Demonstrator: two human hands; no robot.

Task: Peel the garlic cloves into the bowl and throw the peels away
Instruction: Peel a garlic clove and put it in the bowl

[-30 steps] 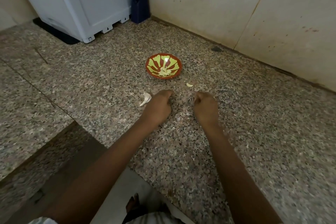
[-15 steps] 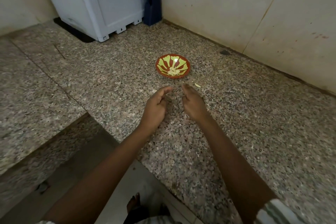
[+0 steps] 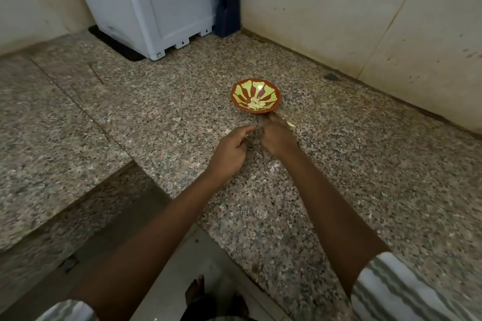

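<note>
We look down on a red-and-green bowl [image 3: 240, 91] on a speckled granite counter [image 3: 365, 164], with peeled garlic cloves [image 3: 257, 104] heaped inside it. Just in front of the bowl, the left hand [image 3: 230, 150] and right hand [image 3: 277, 138] meet, fingers curled inward. We cannot tell whether they pinch anything. A pale garlic piece [image 3: 291, 124] lies near the bowl's front rim, just beside the right hand.

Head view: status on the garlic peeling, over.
Left hand and right hand fingertips together near the bowl, grip hidden. Peeled cloves in bowl. Loose piece beside right hand; nothing in the way.
</note>
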